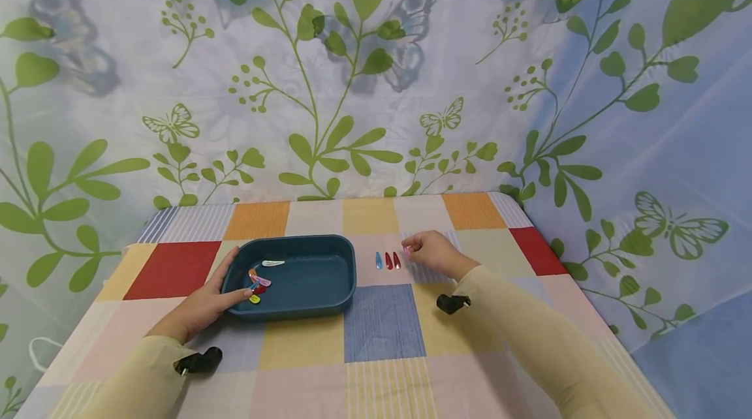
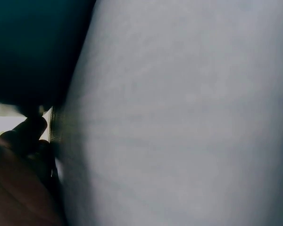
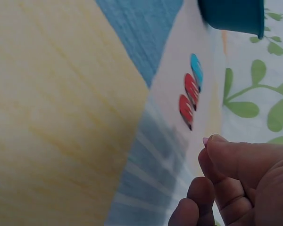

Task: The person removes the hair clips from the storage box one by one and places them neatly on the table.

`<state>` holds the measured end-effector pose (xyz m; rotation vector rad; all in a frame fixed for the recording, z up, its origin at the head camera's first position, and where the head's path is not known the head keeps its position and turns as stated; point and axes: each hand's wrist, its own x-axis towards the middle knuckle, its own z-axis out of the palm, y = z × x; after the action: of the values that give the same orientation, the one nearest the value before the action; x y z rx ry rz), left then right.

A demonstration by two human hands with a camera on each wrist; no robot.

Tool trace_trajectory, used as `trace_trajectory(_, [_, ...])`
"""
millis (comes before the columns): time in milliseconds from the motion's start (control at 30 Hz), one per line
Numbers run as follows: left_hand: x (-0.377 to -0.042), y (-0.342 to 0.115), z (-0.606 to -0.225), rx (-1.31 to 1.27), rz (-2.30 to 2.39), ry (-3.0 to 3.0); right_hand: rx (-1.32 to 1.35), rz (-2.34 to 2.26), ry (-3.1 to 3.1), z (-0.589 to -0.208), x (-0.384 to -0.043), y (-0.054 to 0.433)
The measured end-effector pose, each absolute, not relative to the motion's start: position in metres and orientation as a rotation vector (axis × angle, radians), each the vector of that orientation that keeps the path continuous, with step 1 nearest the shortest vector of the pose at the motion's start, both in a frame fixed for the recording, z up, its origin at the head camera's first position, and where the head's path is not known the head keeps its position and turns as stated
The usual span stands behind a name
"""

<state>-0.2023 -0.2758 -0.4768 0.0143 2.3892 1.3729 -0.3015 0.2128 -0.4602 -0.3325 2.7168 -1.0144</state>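
Observation:
My left hand (image 1: 202, 305) holds the left end of a dark teal tray (image 1: 311, 311), thumb at the near rim and fingers along the far side. Inside the tray, a white hair clip (image 1: 273, 263) lies apart from a small cluster of clips, among them a pink clip (image 1: 263, 281) and a yellow-green clip (image 1: 254, 299). Right of the tray, a blue hair clip (image 1: 378, 260) and two red hair clips (image 3: 186, 110) lie side by side on the cloth. My right hand (image 1: 433, 252) pinches a pink hair clip (image 3: 205, 141) between thumb and forefinger, mostly hidden, just beyond the row.
A patchwork tablecloth (image 1: 384, 324) covers the table. Behind it and to the right hangs a curtain (image 1: 329, 79) printed with leaves and butterflies. A black wrist camera (image 1: 452, 303) sits at the right sleeve, another camera (image 1: 200, 361) at the left.

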Motion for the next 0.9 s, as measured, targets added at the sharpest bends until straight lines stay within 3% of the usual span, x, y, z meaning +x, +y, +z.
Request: trace_trajectory(900, [-0.204, -0.278, -0.481, 0.004, 1.364, 2.405, -0.311, -0.934, 2.753, -0.475, -0.298, 0.205])
